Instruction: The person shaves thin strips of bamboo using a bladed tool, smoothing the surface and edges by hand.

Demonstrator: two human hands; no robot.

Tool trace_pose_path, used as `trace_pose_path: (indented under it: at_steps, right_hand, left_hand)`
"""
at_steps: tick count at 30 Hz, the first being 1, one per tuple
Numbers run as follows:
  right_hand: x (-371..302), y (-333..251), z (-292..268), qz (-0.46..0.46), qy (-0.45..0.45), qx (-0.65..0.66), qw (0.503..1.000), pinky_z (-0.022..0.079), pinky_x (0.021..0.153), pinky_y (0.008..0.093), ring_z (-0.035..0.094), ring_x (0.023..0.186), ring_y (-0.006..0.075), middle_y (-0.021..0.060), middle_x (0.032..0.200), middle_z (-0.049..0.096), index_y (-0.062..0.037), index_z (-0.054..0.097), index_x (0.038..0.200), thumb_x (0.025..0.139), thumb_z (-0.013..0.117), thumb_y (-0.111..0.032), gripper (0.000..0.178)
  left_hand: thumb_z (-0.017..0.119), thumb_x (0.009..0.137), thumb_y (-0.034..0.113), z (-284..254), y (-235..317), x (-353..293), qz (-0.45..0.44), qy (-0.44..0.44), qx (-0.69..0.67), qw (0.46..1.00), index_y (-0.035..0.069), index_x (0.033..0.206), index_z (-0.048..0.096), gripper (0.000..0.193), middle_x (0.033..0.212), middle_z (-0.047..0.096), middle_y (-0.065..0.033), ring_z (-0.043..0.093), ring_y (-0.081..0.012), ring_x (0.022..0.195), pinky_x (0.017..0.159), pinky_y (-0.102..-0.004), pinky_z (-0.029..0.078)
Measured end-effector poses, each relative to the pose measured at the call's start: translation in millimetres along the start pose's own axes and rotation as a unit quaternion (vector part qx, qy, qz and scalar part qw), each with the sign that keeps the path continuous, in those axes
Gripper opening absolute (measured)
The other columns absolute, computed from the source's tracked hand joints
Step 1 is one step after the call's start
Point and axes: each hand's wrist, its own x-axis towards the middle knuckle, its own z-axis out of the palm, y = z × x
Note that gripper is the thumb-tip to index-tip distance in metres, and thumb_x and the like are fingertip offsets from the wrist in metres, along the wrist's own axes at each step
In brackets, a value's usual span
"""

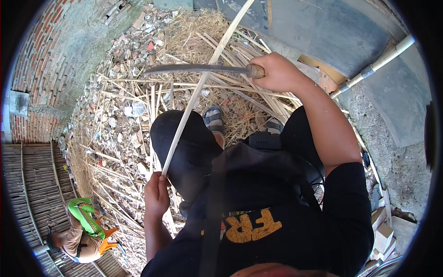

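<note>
My left hand (158,194) pinches the near end of a long pale bamboo strip (190,105). The strip slants up and away across my knee to the top of the view. In my right hand (275,73) is the wooden handle of a machete (198,68), fingers wrapped round it. Its long dark blade points left and crosses the strip well beyond my knee; whether blade and strip touch I cannot tell. Pale shavings (242,113) and split bamboo strips (235,57) lie on the ground beyond and between my sandalled feet (213,119).
Rubble and litter (121,122) cover the ground to the left, up to a brick wall (44,69). At lower left a person (80,233) sits on an orange stool (108,237) by a bamboo-slat panel (27,184). On the right, a pipe (378,64) runs along grey panels (323,32).
</note>
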Motion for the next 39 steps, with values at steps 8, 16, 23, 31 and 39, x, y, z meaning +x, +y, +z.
trace_pose_path:
  at_steps: [8,16,23,31,39]
  right_hand:
    - [-2.6,-32.9,18.0,-0.034,-0.065,-0.111,0.991,0.054,0.072,0.0470,0.069,0.081,0.0347,0.0135,0.082,0.070,-0.0128,0.070,0.093,0.075,0.070,-0.019,0.019]
    - [28.0,25.8,35.0,0.004,0.024,-0.011,1.000,0.054,0.071,0.0456,0.069,0.078,0.0380,0.0186,0.083,0.070,-0.0082,0.072,0.108,0.079,0.074,-0.026,0.035]
    - [5.4,-28.1,32.8,-0.091,-0.033,-0.060,0.993,0.050,0.063,0.0460,0.066,0.069,0.0350,0.0135,0.071,0.065,-0.0119,0.069,0.091,0.075,0.071,-0.018,0.017]
    - [14.5,5.3,21.2,0.024,-0.005,0.004,1.000,0.051,0.066,0.0451,0.066,0.072,0.0361,0.0176,0.075,0.065,-0.0048,0.071,0.098,0.079,0.075,-0.022,0.026]
    - [25.1,28.3,25.3,0.018,0.015,0.028,0.999,0.053,0.073,0.0431,0.068,0.077,0.0341,0.0190,0.081,0.069,-0.0041,0.070,0.106,0.080,0.075,-0.025,0.034]
  left_hand:
    - [0.051,0.106,0.020,16.1,11.3,7.8,0.067,0.057,0.105,0.991,0.001,0.086,0.058,0.028,0.061,0.056,-0.0158,0.057,-0.0336,0.053,0.051,-0.0430,0.041]
    - [0.053,0.107,0.022,12.2,8.4,15.7,0.046,0.021,0.047,0.998,0.001,0.084,0.055,0.031,0.060,0.054,-0.0127,0.052,-0.0228,0.051,0.051,-0.0381,0.040]
    - [0.052,0.108,0.025,5.0,-17.1,16.8,0.037,-0.027,-0.039,0.998,0.001,0.083,0.054,0.034,0.060,0.050,-0.0066,0.045,-0.0133,0.057,0.053,-0.0330,0.037]
    - [0.052,0.108,0.026,5.5,-4.8,21.8,0.037,-0.028,-0.032,0.998,0.001,0.082,0.053,0.036,0.060,0.048,-0.0057,0.042,-0.0118,0.058,0.053,-0.0333,0.036]
    - [0.051,0.108,0.024,7.7,-12.8,20.8,0.052,-0.019,-0.007,0.998,0.000,0.083,0.054,0.034,0.059,0.051,-0.0075,0.047,-0.0138,0.055,0.052,-0.0338,0.038]
